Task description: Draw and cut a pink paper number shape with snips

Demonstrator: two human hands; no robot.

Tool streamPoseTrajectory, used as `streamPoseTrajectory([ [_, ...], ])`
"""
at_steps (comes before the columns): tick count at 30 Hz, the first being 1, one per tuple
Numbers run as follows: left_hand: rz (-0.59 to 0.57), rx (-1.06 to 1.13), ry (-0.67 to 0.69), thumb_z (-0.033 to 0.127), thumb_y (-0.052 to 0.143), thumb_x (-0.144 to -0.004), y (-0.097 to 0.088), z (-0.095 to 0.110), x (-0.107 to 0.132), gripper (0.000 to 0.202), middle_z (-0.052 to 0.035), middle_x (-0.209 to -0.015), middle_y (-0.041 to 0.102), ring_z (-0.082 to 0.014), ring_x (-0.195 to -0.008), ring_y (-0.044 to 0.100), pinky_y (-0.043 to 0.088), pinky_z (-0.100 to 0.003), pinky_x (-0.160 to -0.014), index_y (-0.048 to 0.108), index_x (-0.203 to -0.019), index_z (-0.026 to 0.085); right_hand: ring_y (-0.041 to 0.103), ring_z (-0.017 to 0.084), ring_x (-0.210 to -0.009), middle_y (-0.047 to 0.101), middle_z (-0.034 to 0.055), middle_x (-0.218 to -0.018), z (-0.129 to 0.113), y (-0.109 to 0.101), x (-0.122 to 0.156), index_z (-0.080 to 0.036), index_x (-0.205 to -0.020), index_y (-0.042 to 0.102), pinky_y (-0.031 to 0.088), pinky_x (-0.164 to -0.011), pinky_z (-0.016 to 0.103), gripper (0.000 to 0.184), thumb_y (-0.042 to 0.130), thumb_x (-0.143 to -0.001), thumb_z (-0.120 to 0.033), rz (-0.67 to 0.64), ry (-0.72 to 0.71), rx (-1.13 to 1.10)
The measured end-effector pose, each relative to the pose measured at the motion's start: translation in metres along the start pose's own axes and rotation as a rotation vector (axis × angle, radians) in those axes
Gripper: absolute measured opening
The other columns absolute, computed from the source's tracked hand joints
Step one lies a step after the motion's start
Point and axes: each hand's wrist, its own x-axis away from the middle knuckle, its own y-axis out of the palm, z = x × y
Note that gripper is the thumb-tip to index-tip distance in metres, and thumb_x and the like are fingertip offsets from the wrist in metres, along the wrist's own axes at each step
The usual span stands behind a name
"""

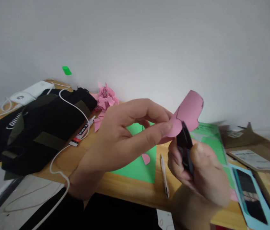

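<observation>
My left hand pinches a piece of pink paper between thumb and fingertips, above the table. The paper is curled, has a rounded lobed edge and bears a dark drawn line. Wrapped around a pair of black scissors, my right hand is closed just below and to the right. The scissors' dark tip meets the paper's lower edge beside the line; the handles are mostly hidden in the fist. Under the hands lies a green sheet with a small pink paper scrap on it.
A pen lies near the table's front edge. To the left are a glue tube, a black bag, a white cable and crumpled pink paper. At right are a phone and an open cardboard box.
</observation>
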Motion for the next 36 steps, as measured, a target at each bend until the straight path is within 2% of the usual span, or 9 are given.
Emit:
streamPoseTrajectory([
  [6, -0.037, 0.044, 0.05, 0.014, 0.071, -0.087, -0.0018, -0.004, -0.0019, 0.011, 0.0004, -0.082, 0.077, -0.0111, -0.07, 0.07, 0.057, -0.02, -0.061, 0.07, -0.077, 0.019, 0.019, 0.003, -0.038, 0.032, -0.0082, -0.048, 0.002, 0.0004, 0.0001, -0.019, -0.067, 0.047, 0.013, -0.034, 0.015, 0.047, 0.055, -0.098, -0.053, -0.011, -0.006, -0.026],
  [12, -0.039, 0.052, 0.017, 0.014, 0.07, -0.088, -0.0015, -0.0052, -0.0012, 0.01, 0.001, -0.083, 0.076, -0.0112, -0.072, 0.07, 0.058, -0.02, -0.063, 0.07, -0.078, 0.018, 0.018, 0.003, -0.038, 0.032, -0.008, -0.049, 0.0023, -0.0003, 0.0011, -0.018, -0.069, 0.05, 0.012, -0.034, 0.016, 0.046, 0.054, -0.099, -0.053, -0.008, 0.016, -0.036],
  [28, -0.02, -0.028, 0.006, 0.009, 0.067, -0.088, -0.003, -0.0013, 0.0007, 0.014, 0.0005, -0.086, 0.077, -0.0125, -0.075, 0.072, 0.061, -0.022, -0.065, 0.069, -0.079, 0.019, 0.02, 0.003, -0.039, 0.031, -0.0078, -0.048, 0.0007, 0.0011, -0.0005, -0.018, -0.063, 0.046, 0.014, -0.035, 0.016, 0.05, 0.056, -0.098, -0.053, 0.006, -0.002, -0.031],
  [36, -0.02, 0.034, -0.007, 0.009, 0.067, -0.089, -0.0024, 0.0, 0.0013, 0.012, 0.0026, -0.086, 0.076, -0.0083, -0.075, 0.07, 0.06, -0.017, -0.069, 0.068, -0.079, 0.017, 0.02, 0.003, -0.039, 0.033, -0.0074, -0.048, 0.001, -0.0006, -0.0001, -0.018, -0.062, 0.045, 0.014, -0.034, 0.016, 0.052, 0.055, -0.098, -0.054, 0.001, -0.008, 0.004],
])
